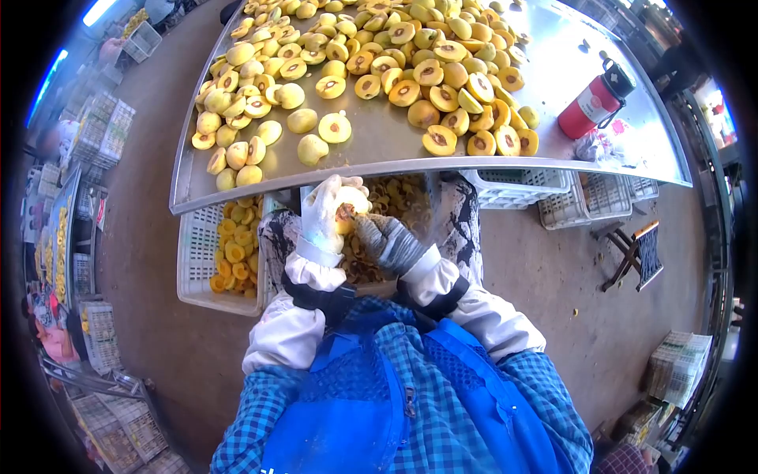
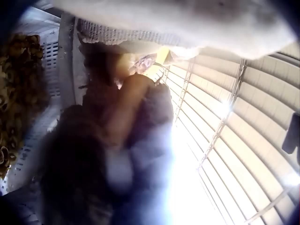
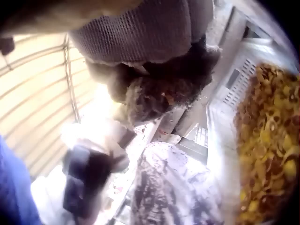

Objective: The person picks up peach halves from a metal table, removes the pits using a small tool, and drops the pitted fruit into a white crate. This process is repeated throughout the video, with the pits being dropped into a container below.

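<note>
My left hand [image 1: 322,215], in a white glove, holds a yellow peach [image 1: 345,223] just below the table's near edge; its brown stone area faces the other hand. My right hand [image 1: 387,241], in a grey knit glove, has curled fingers right at the fruit. Between those fingers the left wrist view shows a blurred, tan handle-like piece [image 2: 129,105], its tip close to the peach. In the right wrist view the grey glove [image 3: 140,35] hides the fruit. Beneath both hands is a crate full of yellow-brown scraps [image 1: 395,197].
Many halved peaches [image 1: 430,73] are heaped on the metal table [image 1: 379,162]. A red bottle [image 1: 596,99] stands at its right. Left of my legs, a white crate [image 1: 197,268] holds peach pieces [image 1: 237,245]. White crates [image 1: 517,186] and a folding stool [image 1: 638,254] are to the right.
</note>
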